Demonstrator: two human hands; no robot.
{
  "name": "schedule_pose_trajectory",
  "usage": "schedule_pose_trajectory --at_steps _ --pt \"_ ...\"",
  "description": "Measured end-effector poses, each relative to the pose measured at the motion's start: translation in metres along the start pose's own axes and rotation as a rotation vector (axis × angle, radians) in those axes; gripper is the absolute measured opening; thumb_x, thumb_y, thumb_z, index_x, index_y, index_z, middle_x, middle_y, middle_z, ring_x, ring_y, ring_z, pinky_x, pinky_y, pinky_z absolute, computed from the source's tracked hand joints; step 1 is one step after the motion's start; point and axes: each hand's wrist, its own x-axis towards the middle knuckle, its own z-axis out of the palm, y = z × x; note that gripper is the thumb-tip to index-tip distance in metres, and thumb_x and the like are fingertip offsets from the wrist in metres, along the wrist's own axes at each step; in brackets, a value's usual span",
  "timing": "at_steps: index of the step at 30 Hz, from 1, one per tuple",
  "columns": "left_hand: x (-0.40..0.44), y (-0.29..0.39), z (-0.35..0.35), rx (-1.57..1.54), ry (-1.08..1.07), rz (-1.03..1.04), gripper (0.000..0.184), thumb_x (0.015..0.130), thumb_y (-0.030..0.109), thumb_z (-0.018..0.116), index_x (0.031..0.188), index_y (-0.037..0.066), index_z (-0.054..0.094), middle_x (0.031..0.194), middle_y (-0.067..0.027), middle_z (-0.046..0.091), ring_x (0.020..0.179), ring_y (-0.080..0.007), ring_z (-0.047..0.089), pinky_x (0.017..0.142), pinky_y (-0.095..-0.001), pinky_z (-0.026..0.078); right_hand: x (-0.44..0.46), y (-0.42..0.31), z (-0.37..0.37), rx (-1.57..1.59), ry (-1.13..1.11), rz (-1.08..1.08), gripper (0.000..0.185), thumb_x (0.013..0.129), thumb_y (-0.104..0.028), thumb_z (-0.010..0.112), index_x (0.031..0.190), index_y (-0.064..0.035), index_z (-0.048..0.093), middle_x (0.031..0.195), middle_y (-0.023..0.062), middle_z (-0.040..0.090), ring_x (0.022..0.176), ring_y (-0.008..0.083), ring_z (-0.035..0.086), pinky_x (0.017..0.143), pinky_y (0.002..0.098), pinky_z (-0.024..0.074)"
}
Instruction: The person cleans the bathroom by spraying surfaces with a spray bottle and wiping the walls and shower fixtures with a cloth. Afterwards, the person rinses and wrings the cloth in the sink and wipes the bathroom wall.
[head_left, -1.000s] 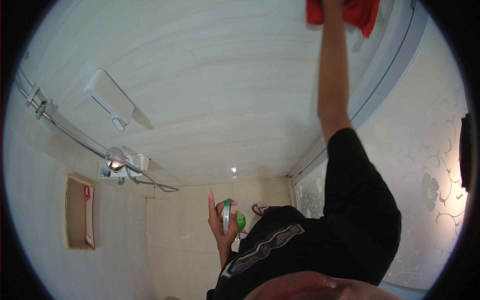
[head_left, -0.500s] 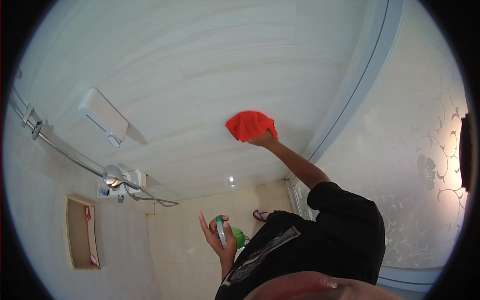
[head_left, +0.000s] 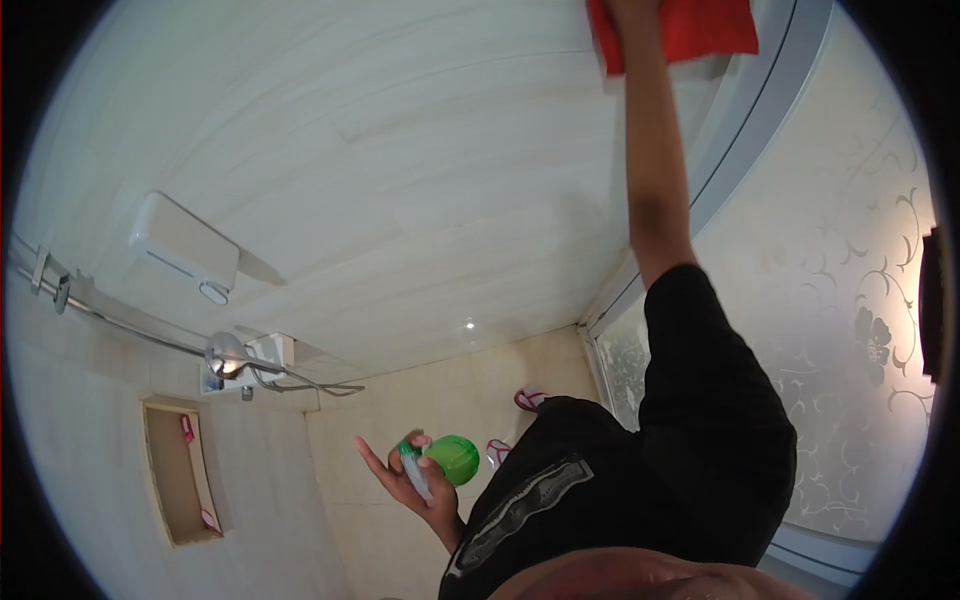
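Observation:
My right hand (head_left: pixel 632 12) is at the top edge of the view, partly cut off, pressing a red cloth (head_left: pixel 700 30) against the pale wall (head_left: pixel 450 180) near the grey door frame. Low in the middle, my left hand (head_left: pixel 415 485) is wrapped round the neck of a spray bottle with a green body (head_left: pixel 453 460) and a white and green top. The index finger of that hand points out, away from the bottle.
A white dispenser (head_left: pixel 185 245) hangs on the wall at left. Below it are a shower head (head_left: pixel 226 354), its rail and hose, and a small shelf. A recessed niche (head_left: pixel 178 480) holds pink items. Patterned glass (head_left: pixel 830 350) stands at right. Sandalled feet show on the floor.
The right hand and red cloth have gone from the middle of the wall up and right to the top edge. The left hand has shifted slightly left, and more of the green bottle shows.

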Motion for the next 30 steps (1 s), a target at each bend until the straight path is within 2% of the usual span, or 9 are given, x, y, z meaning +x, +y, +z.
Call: schedule_pose_trajectory --at_steps 3,7,11,15,17,22,24,25,30 --pt "0.001 -0.001 -0.005 0.053 0.028 -0.028 0.084 0.095 0.023 0.060 0.156 -0.001 0.008 0.088 -0.0071 0.061 0.088 -0.0194 0.059 0.091 -0.0342 0.043 -0.100 -0.013 -0.056 -0.031 -0.136 -0.018 0.054 0.085 -0.029 0.059 0.131 -0.0015 0.054 0.140 0.0282 0.045 0.132 0.0467 0.040 0.110 0.0619 0.0283" --pt "0.012 -0.003 -0.015 0.066 -0.108 -0.135 0.081 0.093 0.018 0.059 0.156 -0.001 0.011 0.088 -0.0073 0.061 0.087 -0.0189 0.058 0.087 -0.0333 0.045 -0.344 -0.021 -0.137 0.060 -0.428 0.215 0.059 0.082 -0.030 0.058 0.133 -0.0005 0.053 0.145 0.0354 0.033 0.138 0.0591 0.018 0.113 0.0712 0.0064" --pt "0.024 -0.015 -0.021 0.004 -0.227 -0.168 0.082 0.092 0.015 0.060 0.156 -0.001 0.012 0.089 -0.0069 0.061 0.087 -0.0179 0.058 0.086 -0.0319 0.044 -0.486 -0.029 -0.239 0.084 -1.310 0.320 0.031 0.082 -0.022 0.063 0.101 0.0014 0.059 0.096 0.0255 0.059 0.091 0.0430 0.057 0.079 0.0550 0.0442" --pt "0.051 -0.031 0.005 0.007 -0.335 -0.113 0.082 0.091 0.015 0.061 0.155 -0.002 0.012 0.089 -0.0065 0.062 0.086 -0.0173 0.058 0.087 -0.0312 0.044 -0.343 -0.019 -0.206 0.302 -0.708 0.190 0.028 0.080 -0.027 0.065 0.097 -0.0042 0.060 0.086 0.0208 0.060 0.078 0.0404 0.058 0.070 0.0502 0.0457" --pt "0.062 -0.026 0.022 0.010 -0.356 -0.103 0.083 0.091 0.015 0.061 0.155 -0.002 0.011 0.089 -0.0065 0.062 0.086 -0.0173 0.058 0.087 -0.0311 0.044 -0.326 0.015 -0.171 0.269 -0.969 0.340 0.035 0.077 -0.030 0.067 0.101 -0.0069 0.060 0.090 0.0204 0.062 0.082 0.0403 0.060 0.069 0.0524 0.0456" --pt "0.067 -0.015 0.049 -0.117 -0.419 -0.064 0.084 0.092 0.016 0.061 0.156 -0.001 0.010 0.088 -0.0073 0.062 0.087 -0.0174 0.059 0.088 -0.0305 0.044 -0.069 0.080 -0.077 0.102 -0.431 0.042 0.045 0.084 -0.028 0.058 0.124 -0.0081 0.060 0.100 0.0265 0.058 0.091 0.0418 0.057 0.079 0.0484 0.0472" --pt "0.066 -0.014 0.062 -0.114 -0.448 -0.098 0.085 0.092 0.015 0.062 0.156 -0.001 0.009 0.088 -0.0078 0.062 0.089 -0.0173 0.059 0.089 -0.0301 0.043 0.008 0.102 -0.049 -0.444 -0.630 -0.177 0.055 0.090 -0.025 0.057 0.140 -0.0026 0.049 0.146 0.0255 0.042 0.136 0.0440 0.036 0.114 0.0566 0.0223" --pt "0.066 -0.013 0.067 -0.112 -0.460 -0.112 0.085 0.092 0.015 0.062 0.156 0.000 0.008 0.088 -0.0081 0.062 0.089 -0.0173 0.059 0.089 -0.0298 0.043 0.039 0.099 -0.044 0.100 -0.396 0.252 0.058 0.092 -0.028 0.057 0.143 -0.0030 0.044 0.147 0.0278 0.039 0.136 0.0460 0.034 0.112 0.0547 0.0249" --pt "0.060 -0.007 0.084 -0.152 -0.482 -0.153 0.090 0.092 0.014 0.063 0.157 0.001 0.002 0.089 -0.0089 0.064 0.089 -0.0169 0.060 0.088 -0.0286 0.044 -0.022 0.085 -0.053 -0.008 -0.221 -0.030 0.062 0.089 -0.029 0.052 0.147 -0.0091 0.041 0.144 0.0325 0.037 0.132 0.0471 0.036 0.110 0.0549 0.0267"
